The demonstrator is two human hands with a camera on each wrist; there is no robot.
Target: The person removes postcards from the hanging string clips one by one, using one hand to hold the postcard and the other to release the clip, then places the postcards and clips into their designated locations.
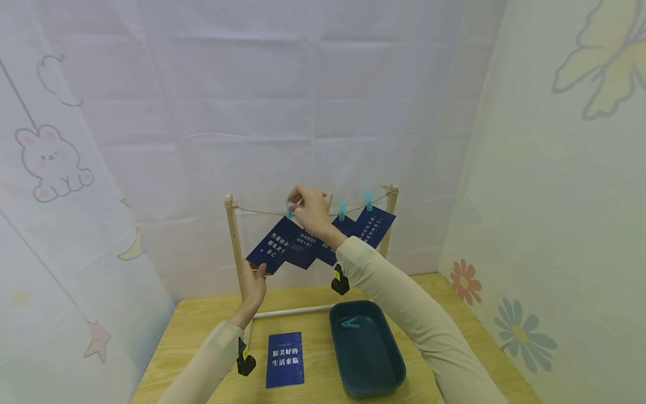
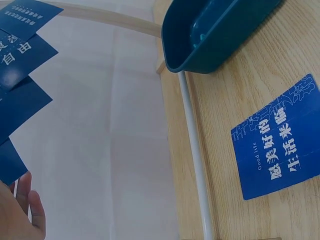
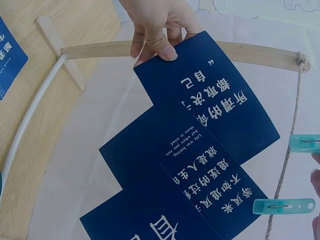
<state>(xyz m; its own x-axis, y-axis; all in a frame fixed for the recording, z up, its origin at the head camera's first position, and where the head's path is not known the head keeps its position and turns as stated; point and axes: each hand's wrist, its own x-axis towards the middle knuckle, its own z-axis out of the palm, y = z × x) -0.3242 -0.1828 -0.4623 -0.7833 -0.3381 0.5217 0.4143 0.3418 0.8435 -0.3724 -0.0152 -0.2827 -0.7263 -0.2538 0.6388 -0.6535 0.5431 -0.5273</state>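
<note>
My left hand (image 1: 253, 287) pinches the lower corner of the leftmost dark blue card (image 1: 272, 247), its thumb lying on the printed face. That card slants upward to the twine (image 3: 296, 100). At its upper corner, my right hand (image 1: 312, 212) pinches a teal clothespin (image 3: 304, 143) that sits on the twine. Only the fingertips of this hand show at the edge of the right wrist view. Several more blue cards overlap beside the first, hanging from the twine; a second clothespin (image 3: 282, 206) grips the neighbouring card (image 3: 195, 165).
The twine runs between two wooden posts (image 1: 234, 235), with a white rod (image 1: 292, 311) low between them. A loose blue card (image 1: 285, 360) lies on the wooden table (image 1: 202, 331). Right of it stands a dark teal bin (image 1: 365, 387) with a clothespin (image 1: 350, 324) inside.
</note>
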